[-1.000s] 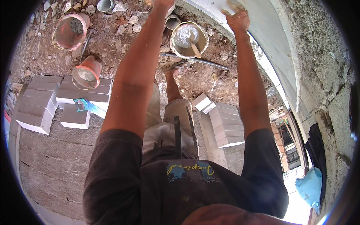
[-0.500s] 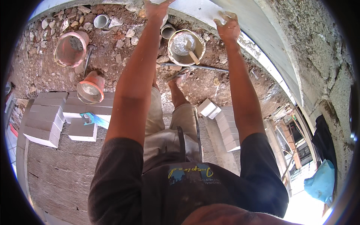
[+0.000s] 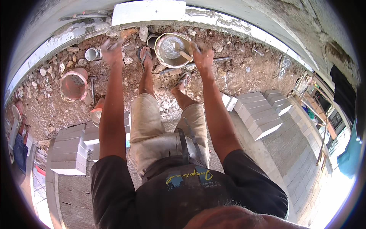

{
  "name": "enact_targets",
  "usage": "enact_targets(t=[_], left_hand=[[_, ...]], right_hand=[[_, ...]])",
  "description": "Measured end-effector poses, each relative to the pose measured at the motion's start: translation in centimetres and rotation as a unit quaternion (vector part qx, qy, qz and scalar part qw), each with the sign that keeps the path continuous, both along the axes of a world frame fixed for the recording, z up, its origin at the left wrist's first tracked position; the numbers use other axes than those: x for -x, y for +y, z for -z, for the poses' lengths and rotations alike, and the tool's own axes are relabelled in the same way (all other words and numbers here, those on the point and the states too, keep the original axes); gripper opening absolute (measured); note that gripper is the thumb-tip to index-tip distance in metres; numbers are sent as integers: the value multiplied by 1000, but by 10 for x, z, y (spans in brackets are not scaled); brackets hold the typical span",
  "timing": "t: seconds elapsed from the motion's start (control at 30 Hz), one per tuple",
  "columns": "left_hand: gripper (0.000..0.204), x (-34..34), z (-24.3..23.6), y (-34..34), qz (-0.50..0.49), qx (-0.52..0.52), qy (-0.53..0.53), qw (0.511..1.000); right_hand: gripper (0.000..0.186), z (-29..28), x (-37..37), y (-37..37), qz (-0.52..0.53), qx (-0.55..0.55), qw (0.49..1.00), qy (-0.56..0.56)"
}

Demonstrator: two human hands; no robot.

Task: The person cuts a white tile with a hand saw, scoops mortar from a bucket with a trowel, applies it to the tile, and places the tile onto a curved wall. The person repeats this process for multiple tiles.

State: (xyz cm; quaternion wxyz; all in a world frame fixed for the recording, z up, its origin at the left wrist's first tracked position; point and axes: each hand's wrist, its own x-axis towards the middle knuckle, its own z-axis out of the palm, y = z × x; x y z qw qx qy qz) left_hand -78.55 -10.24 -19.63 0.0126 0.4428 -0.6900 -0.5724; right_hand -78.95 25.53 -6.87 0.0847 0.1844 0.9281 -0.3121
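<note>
- Left hand [image 3: 111, 55]: hangs over the rubble [image 3: 44, 70] on the far left, fingers parted and blurred — released, with nothing visible in its grasp.
- Right hand [image 3: 204, 58]: hovers beside the right rim of the pale bucket [image 3: 167, 62], blurred at the fingers; cannot tell whether clenched, free or touching the rim.
- Pale bucket: stands far, between both hands but nearer the right, with grey mortar [image 3: 167, 44] inside.
- Trowel [image 3: 186, 56]: leans in that bucket, handle toward the near right, close to the right hand.
- White block [image 3: 148, 11]: rests on the low wall [image 3: 228, 23] at the far middle, beyond the bucket — apart from both hands.
- Bar [image 3: 217, 60]: lies on the ground on the near side of the bucket, aslant.
- Grey pipe [image 3: 91, 54]: sits just left of the left hand.
- Red bucket [image 3: 81, 71]: stands at left, nearer than the pipe.
- Orange bucket [image 3: 100, 104]: shows partly, behind the left forearm [image 3: 112, 103].
- Left stack [image 3: 70, 149] and right stack [image 3: 257, 114] of grey blocks: lie near, either side of the legs [image 3: 148, 118].
</note>
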Motion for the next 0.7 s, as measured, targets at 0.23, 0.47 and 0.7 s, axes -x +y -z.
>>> enact_targets(t=[0.23, 0.47, 0.7], left_hand=[[36, -257, -39, -120, 312, 202, -322, 871], [36, -409, -156, -100, 369, 231, -346, 831], [20, -524, -215, -10, 369, 222, -403, 808]], right_hand=[[26, -4, -272, 116, 235, 164, 948, -136], [23, 8, -385, 179, 285, 246, 917, -137], [28, 31, -405, 223, 232, 258, 937, -29]])
